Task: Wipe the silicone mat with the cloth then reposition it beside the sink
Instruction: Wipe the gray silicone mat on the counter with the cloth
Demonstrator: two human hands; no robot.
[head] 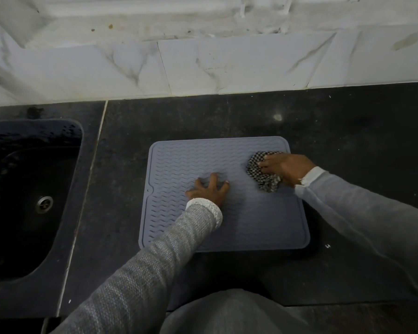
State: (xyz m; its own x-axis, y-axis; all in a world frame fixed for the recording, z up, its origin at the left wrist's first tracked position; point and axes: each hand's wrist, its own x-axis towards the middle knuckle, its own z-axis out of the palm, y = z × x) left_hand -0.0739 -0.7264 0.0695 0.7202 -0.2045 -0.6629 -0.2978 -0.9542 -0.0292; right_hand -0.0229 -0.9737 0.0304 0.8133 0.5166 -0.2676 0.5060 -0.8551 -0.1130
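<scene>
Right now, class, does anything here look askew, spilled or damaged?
Only the wall tiles above the counter: stained and grimy. The mat lies flat; the cloth is merely bunched.

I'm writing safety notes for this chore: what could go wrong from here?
1. The grey ribbed silicone mat could slide on the dark stone counter, since only the left hand's spread fingertips pin it.
2. The bunched black-and-white checked cloth, held by the right hand, covers little, so it may miss patches.
</scene>
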